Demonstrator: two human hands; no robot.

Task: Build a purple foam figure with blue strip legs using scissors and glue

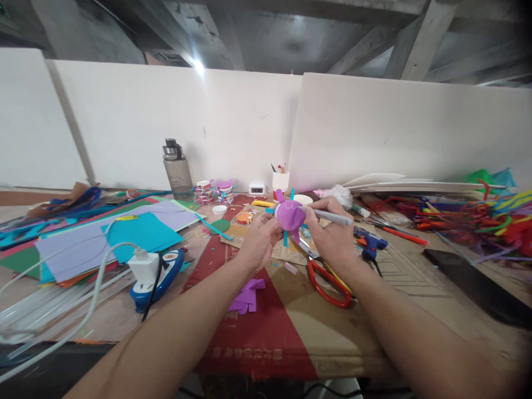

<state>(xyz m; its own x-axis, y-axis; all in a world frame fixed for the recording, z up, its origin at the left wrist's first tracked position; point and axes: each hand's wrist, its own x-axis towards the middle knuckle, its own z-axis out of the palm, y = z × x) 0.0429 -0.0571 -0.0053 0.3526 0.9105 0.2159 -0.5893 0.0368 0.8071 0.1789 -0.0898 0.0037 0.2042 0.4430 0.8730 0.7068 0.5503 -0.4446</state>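
Cluttered craft bench w/ white boards behind. Left hand grips purple paper ball mid-air above bench centre; right hand closed on grey marker, long axis horizontal, tip pointing left and touching the ball's right side. Red scissors lie below.

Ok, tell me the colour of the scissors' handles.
Red, in the head view: the scissors lie below the right hand.
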